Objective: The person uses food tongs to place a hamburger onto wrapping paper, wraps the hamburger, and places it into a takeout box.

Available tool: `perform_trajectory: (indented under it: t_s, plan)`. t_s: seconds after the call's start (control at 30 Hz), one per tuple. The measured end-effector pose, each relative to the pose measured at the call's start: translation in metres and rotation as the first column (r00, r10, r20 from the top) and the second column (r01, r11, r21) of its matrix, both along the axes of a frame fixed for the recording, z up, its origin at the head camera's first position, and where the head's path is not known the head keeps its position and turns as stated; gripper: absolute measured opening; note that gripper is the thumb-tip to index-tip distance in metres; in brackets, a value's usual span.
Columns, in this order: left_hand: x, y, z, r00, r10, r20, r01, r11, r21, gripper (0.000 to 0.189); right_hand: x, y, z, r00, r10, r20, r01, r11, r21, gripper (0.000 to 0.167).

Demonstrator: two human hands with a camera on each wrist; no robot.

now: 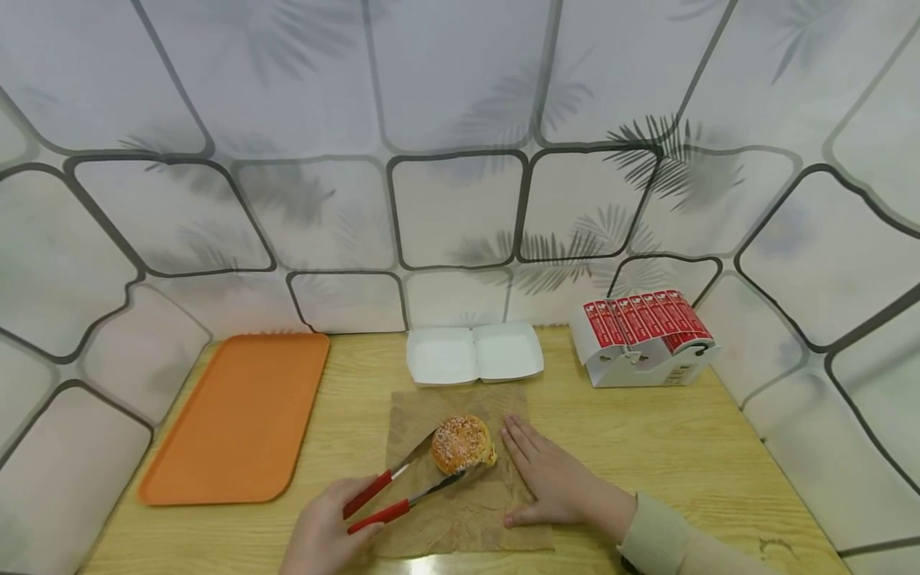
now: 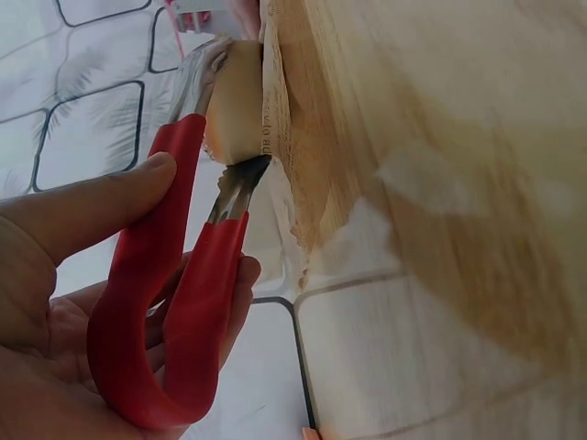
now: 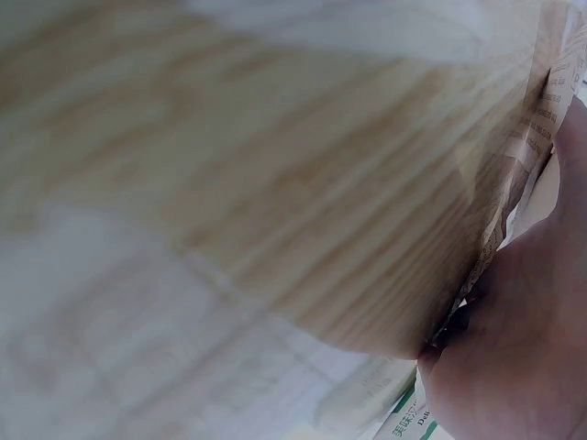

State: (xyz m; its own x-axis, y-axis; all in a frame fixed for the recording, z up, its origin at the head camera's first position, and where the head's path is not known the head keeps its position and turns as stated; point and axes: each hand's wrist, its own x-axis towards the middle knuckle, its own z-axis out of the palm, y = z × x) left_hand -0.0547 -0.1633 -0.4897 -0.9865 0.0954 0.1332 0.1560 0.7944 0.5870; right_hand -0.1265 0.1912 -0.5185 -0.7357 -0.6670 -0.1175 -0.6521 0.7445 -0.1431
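A seeded bun (image 1: 458, 443), filling showing at its right edge, sits on brown paper (image 1: 453, 527) in the middle of the table. My left hand (image 1: 323, 523) holds red-handled tongs (image 1: 381, 517), whose metal arms lie on either side of the bun. In the left wrist view, thumb and fingers grip the red handles (image 2: 160, 229), and the metal tips are right at the pale side of the bun (image 2: 240, 101). My right hand (image 1: 549, 479) rests with straight fingers on the paper's right edge. The right wrist view shows only part of that hand (image 3: 514, 348) beside the printed paper.
An orange tray (image 1: 237, 423) lies at the left. Behind the paper stands an opened white clamshell box (image 1: 440, 355). A white holder with several red packages (image 1: 647, 319) is at the back right, against the patterned wall covering (image 1: 460, 208).
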Motion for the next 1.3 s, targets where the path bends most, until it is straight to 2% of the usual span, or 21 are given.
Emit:
perform_trajectory:
  t_s: [0.33, 0.8, 1.13, 1.3]
  plan:
    - [0.000, 0.000, -0.003, 0.998, -0.003, 0.064, 0.002, 1.000, 0.016, 0.057, -0.001, 0.002, -0.003, 1.000, 0.011, -0.027, -0.011, 1.000, 0.003, 0.128]
    - [-0.001, 0.000, -0.003, 0.995, 0.003, 0.099, -0.005, 1.000, 0.021, 0.060, 0.000, 0.003, -0.003, 0.999, 0.021, -0.050, -0.021, 1.000, 0.004, 0.127]
    - [-0.001, -0.001, 0.007, 0.995, 0.020, 0.099, -0.022, 1.000, 0.014, 0.061, 0.000, 0.003, -0.004, 0.998, 0.022, -0.053, -0.022, 1.000, -0.002, 0.127]
    - [-0.002, -0.003, 0.016, 0.998, 0.020, 0.067, -0.021, 1.000, 0.018, 0.059, 0.000, 0.003, -0.004, 0.999, 0.020, -0.048, -0.021, 1.000, -0.002, 0.127]
